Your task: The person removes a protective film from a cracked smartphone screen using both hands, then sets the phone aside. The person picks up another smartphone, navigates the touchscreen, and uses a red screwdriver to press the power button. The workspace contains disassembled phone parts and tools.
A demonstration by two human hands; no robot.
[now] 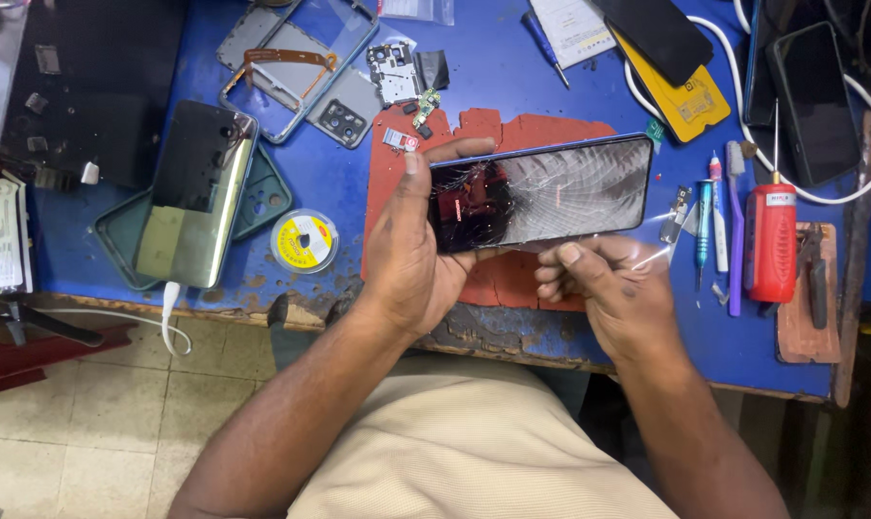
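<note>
Cracked phone [541, 192] held level above the red mat [512, 130], screen up, glass badly splintered across its middle.

Left hand [411, 255] closed on the phone's left end: thumb on the near part of that end, a finger laid along the far top edge. Right hand [604, 284] at the phone's lower edge, toward its right half, fingers curled in tight; thumb and forefinger pinch something thin and clear against that edge. What the sliver is cannot be told.

All places taken from the red mat, which lies on a blue workbench [512, 67].
- Left of it: a round yellow-labelled spool [304, 240]; further left, a second phone [197, 192] with a white cable, lying on a green case [262, 197].
- Beyond its far left corner: a stripped phone frame [296, 62] and small circuit boards [397, 77].
- Right of it: tweezers [676, 213], slim tools, then a red bottle with a needle tip [770, 240].
</note>
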